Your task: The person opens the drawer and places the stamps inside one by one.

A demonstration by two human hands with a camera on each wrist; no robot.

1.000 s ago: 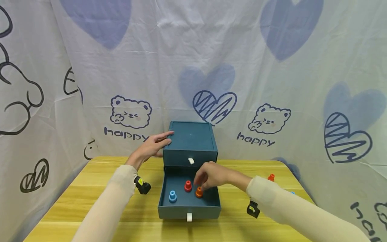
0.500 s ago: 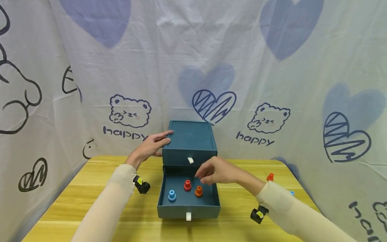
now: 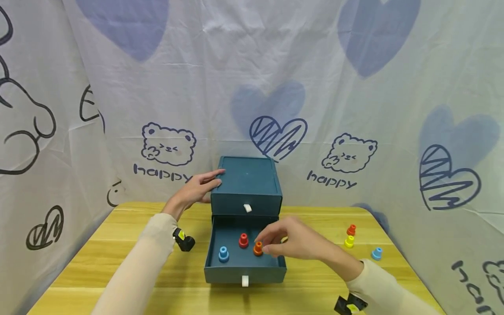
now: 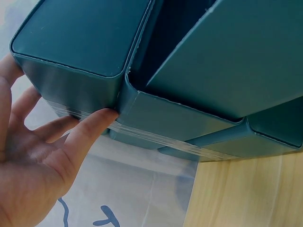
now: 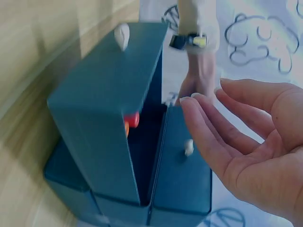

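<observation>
A teal two-drawer box (image 3: 246, 177) stands on the wooden table (image 3: 118, 262). Its lower drawer (image 3: 244, 273) is pulled out and holds a blue peg (image 3: 223, 253), a red peg (image 3: 243, 240) and an orange peg (image 3: 257, 248). My left hand (image 3: 212, 179) rests flat on the box's top left edge; in the left wrist view the thumb (image 4: 94, 125) presses the box's corner (image 4: 85, 33). My right hand (image 3: 271, 245) hovers over the drawer's right side beside the orange peg. In the right wrist view that right hand (image 5: 222, 127) is relaxed and empty.
An orange-red peg (image 3: 351, 229), a yellow peg (image 3: 349, 241) and a light blue peg (image 3: 376, 253) stand on the table at the right. The upper drawer with its white pull tab (image 3: 247, 208) is pushed in. Printed cloth walls the table on three sides.
My right hand let go of the orange peg in the drawer, lifted, then drew back toward the drawer's front right. The left hand has stayed on the box.
</observation>
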